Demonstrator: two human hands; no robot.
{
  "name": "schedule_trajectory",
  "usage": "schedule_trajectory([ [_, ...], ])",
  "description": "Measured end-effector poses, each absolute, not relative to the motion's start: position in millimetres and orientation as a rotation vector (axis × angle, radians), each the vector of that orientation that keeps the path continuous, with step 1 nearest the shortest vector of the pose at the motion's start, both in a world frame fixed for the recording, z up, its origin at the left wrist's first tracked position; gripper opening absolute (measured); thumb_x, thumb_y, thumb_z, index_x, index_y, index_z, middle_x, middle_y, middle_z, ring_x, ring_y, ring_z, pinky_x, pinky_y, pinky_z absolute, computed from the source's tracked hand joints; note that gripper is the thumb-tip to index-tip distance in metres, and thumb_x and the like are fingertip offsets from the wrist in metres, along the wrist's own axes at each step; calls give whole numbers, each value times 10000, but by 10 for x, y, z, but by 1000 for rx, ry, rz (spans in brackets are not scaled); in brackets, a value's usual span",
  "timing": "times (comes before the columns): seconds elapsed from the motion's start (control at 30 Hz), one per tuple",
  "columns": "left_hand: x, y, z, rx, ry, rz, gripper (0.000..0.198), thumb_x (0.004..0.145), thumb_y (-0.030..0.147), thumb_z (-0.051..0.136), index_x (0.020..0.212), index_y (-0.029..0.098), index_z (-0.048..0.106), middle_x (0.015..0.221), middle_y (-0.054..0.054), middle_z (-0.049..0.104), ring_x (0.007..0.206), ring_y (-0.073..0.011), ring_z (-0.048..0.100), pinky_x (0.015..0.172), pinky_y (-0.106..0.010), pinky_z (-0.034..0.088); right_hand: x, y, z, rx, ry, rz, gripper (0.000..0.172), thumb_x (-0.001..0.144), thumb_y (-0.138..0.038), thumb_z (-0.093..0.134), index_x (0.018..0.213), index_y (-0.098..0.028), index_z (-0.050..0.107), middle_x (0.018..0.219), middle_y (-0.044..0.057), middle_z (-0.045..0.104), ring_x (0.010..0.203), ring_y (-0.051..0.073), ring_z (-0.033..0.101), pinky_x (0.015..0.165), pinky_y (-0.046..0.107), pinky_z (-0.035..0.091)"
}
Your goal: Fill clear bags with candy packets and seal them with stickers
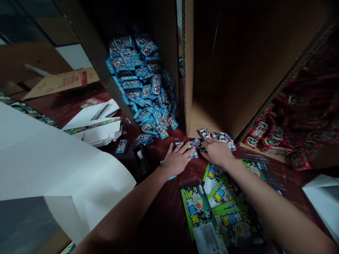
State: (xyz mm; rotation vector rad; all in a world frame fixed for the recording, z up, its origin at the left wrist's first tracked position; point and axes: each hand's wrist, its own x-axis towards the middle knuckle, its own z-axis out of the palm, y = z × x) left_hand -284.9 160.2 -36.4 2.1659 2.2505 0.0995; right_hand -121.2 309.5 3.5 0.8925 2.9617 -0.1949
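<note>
on the table (pixel 174 194), your spread left hand (pixel 176 160) perhaps steadies packets (pixel 195 153); your right hand (pixel 215 151) is curled, its grip unclear.

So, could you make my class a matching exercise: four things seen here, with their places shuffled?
1. Blue packets
2. Red packets
3. Purple packets
4. Green-edged packages

A. heaped at the picture's right
B. partly beneath the right forearm
C. mostly piled in the cardboard box left of centre
D. at the left hand and right hand

Pairs: 1-C; 2-A; 3-D; 4-B
</note>
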Motion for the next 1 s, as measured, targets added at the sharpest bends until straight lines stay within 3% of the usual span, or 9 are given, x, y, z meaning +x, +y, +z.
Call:
schedule_trajectory([
  [0.17,-2872,1606,-294,2182,2275,101,472,1020,353,413,1492,338,403,1631,6,304,1468,-267,324,1198,-606,203,-1216,2991,-9,1074,2921,-162,412,899,-435,590,1179,-135,629,1181,191,653,1166,371,568,905,455,497],
  [0.3,-2727,1577,-127,2161,2325,129,459,1010,324,420,1454,218,478,1629,-78,303,1504,-286,251,1222,-561,172,-1169,2996,-55,1172,2924,-194,413,909,-411,568,1240,-165,585,1206,149,638,1145,317,593,919,403,498],
  [0.4,-2438,1321,-2,2292,2185,239,504,1015,455,410,1435,192,501,1641,-97,265,1523,-294,191,1246,-535,94,-1071,3034,-12,1229,2947,-229,504,896,-412,565,1321,-143,522,1283,176,562,1125,314,604,937,404,497],
  [0.47,-2201,982,22,2441,1905,276,553,999,565,396,1437,243,499,1611,-62,343,1502,-289,251,1243,-528,131,-973,3071,55,1218,2986,-257,546,897,-374,555,1373,-121,466,1307,196,517,1156,322,583,978,417,479],
  [0.63,-1829,99,16,2400,1702,214,653,958,672,389,1462,263,463,1534,-56,469,1393,-305,424,1096,-472,400,-738,3108,186,738,3100,-427,515,823,-140,571,1335,-180,529,1318,117,522,1237,245,520,1110,343,386],
  [0.73,-1950,68,114,2204,1970,242,598,972,624,411,1439,258,483,1535,-65,466,1344,-293,477,1112,-458,390,-731,3009,147,344,3052,-537,585,804,-46,513,1326,-302,578,1409,34,499,1284,231,479,1123,371,368],
  [0.8,-2160,271,179,2011,2255,221,580,979,483,468,1477,188,427,1582,-116,383,1418,-304,393,1158,-448,343,-786,2900,99,271,3000,-602,687,820,-33,469,1422,-362,504,1495,22,428,1333,257,429,1115,425,365],
  [0.93,-2597,721,203,1814,2461,-43,905,761,306,690,1542,94,284,1643,-204,184,1510,-399,167,1194,-498,270,-894,2663,21,441,2950,-701,790,851,-331,635,1560,-287,292,1470,108,444,1310,321,439,1085,467,385],
  [1.0,-2707,814,185,1814,2372,-219,965,666,288,753,1524,139,338,1641,-189,207,1470,-449,240,1164,-567,285,-900,2563,-19,496,2945,-702,932,783,-520,709,1560,-226,286,1430,146,479,1286,359,456,1080,501,380],
])
